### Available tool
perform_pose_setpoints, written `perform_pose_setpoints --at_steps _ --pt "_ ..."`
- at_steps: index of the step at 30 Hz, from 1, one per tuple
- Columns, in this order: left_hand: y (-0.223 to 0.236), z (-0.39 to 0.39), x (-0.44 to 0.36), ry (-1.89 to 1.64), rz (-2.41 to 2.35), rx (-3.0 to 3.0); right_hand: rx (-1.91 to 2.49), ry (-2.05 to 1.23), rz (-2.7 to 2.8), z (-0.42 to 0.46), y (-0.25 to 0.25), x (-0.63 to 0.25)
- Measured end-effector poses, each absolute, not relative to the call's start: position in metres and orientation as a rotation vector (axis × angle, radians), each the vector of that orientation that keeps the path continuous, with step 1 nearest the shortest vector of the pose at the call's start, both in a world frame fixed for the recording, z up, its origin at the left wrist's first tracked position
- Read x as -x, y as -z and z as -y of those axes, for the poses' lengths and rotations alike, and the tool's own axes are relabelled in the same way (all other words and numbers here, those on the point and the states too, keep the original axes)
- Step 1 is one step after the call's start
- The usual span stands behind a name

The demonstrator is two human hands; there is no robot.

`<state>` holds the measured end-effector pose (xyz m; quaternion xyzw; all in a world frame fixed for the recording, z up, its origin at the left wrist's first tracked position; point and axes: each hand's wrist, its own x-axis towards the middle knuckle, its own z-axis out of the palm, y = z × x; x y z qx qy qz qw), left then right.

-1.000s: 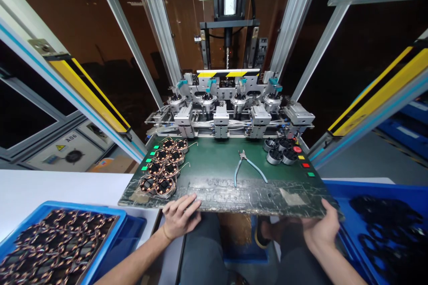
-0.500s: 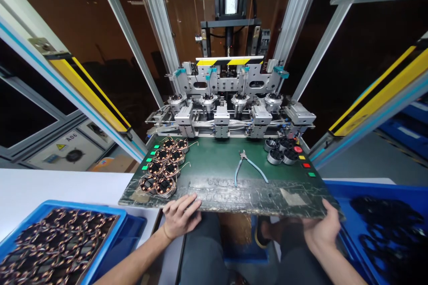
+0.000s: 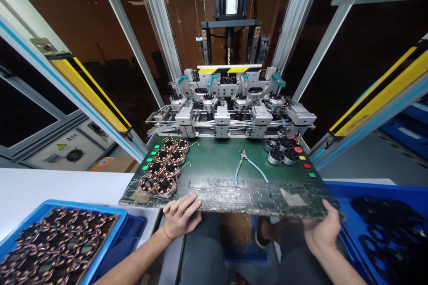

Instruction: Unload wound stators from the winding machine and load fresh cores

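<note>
My left hand [image 3: 182, 218] lies on the front edge of the green worktop [image 3: 214, 160], fingers stretched out and holding nothing. At the front right corner my right hand [image 3: 324, 227] grips the worktop edge, thumb on top; its other fingers are hidden beneath. Several copper-wound stators [image 3: 166, 185] stand in two rows beyond my left hand, some with loose wire ends. A pair of cutting pliers [image 3: 245, 164] with pale blue handles lies opened in the middle. Several dark-cored metal rings [image 3: 274, 156] are grouped at the back right, short of my right hand's reach.
A machine with a yellow-and-black striped bar [image 3: 229, 70] and several round fixtures [image 3: 240, 102] spans the back. Push buttons [image 3: 306, 166] line both sides. A blue tray [image 3: 122, 218] of wound stators is at left; a blue bin [image 3: 347, 196] of black parts is at right.
The machine's striped bar and its plate have come down slightly toward the round fixtures. Both my hands, the pliers and the parts on the worktop have stayed in place.
</note>
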<state>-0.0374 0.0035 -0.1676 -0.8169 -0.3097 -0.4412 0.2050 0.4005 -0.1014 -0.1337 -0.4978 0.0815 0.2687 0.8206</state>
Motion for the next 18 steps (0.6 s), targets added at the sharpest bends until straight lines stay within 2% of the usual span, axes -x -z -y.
perform_pose_setpoints --at_steps 18 --pt "0.1658 -0.0038 0.0362 1.244 0.854 2.279 1.065 -0.588 -0.14 0.1013 0.134 -0.4013"
